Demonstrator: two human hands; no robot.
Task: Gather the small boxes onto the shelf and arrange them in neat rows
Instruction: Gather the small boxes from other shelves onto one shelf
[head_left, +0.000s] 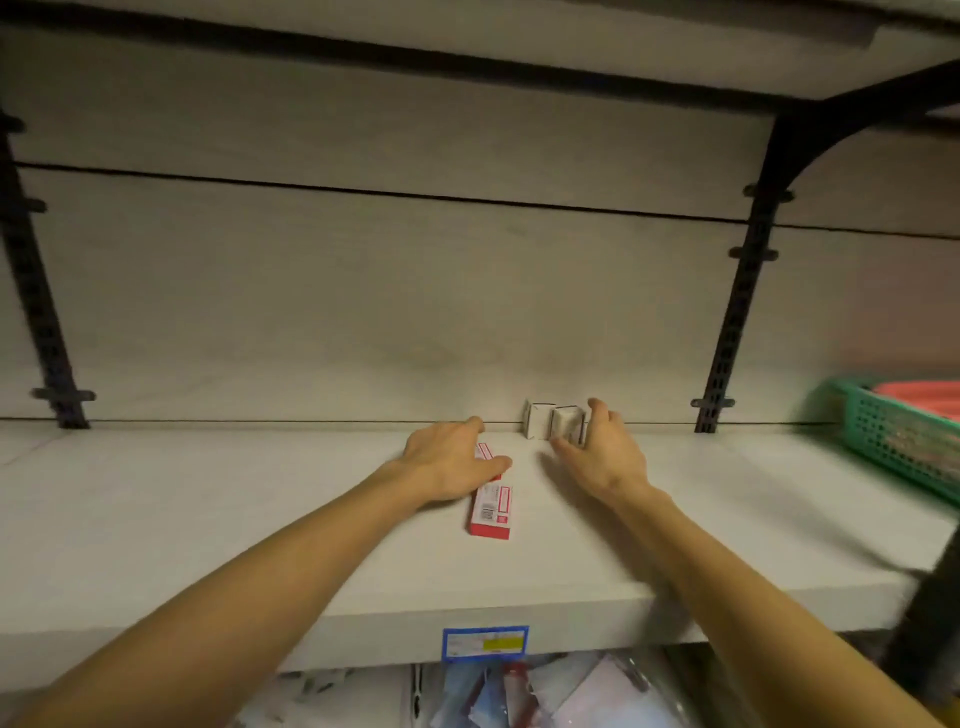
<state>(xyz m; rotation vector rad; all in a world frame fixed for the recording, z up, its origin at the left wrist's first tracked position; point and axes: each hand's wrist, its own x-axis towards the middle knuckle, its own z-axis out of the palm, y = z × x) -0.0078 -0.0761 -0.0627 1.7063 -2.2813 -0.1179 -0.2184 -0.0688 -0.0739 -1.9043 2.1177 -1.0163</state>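
Observation:
A long red and white box (492, 512) lies flat on the pale shelf (208, 509), its far end under my left hand (451, 462), which rests on it with fingers spread flat. Two small white boxes stand upright against the back wall: one (537, 419) is free, the other (567, 423) sits between the thumb and fingers of my right hand (600, 449), which curls around it.
A green plastic basket (893, 436) with pink items stands at the right end of the shelf. Black bracket uprights (737, 312) rise at the back left and right. A blue and yellow price label (485, 643) sits on the shelf's front edge; packaged goods lie below.

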